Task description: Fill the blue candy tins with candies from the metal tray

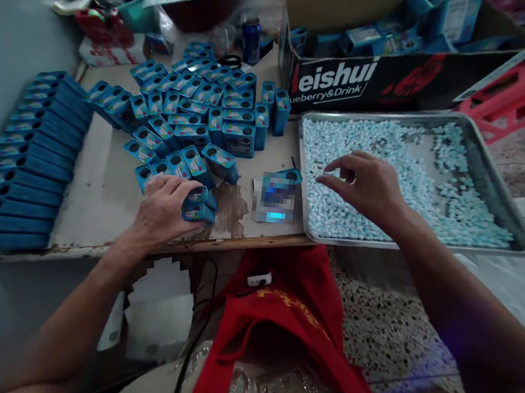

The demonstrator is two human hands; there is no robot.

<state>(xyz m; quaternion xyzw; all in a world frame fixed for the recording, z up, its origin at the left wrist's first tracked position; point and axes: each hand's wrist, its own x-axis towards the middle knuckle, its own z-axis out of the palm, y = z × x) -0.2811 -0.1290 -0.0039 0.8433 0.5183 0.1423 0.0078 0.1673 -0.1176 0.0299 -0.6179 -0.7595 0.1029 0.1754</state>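
Note:
My left hand [165, 205] is closed around a pair of small blue candy boxes [199, 205] near the table's front edge. More blue boxes [192, 105] stand close together just beyond it. My right hand [367, 185] hovers over the left part of a metal tray [483, 151], thumb and index finger curved into a pinch. Whatever lies between those fingertips is too small to make out. Pale blue and white candies [371, 145] cover much of the tray. Between my hands, a blue box [287, 177] rests on a small device, probably a scale [261, 212], whose front is pixelated.
A long row of blue boxes [32, 160] lines the table's left side. Behind the tray stands a black carton [330, 85] holding larger blue packs. A blue can [251, 40] and a teal container [134, 11] are at the back. To the right is a pink stool [517, 98].

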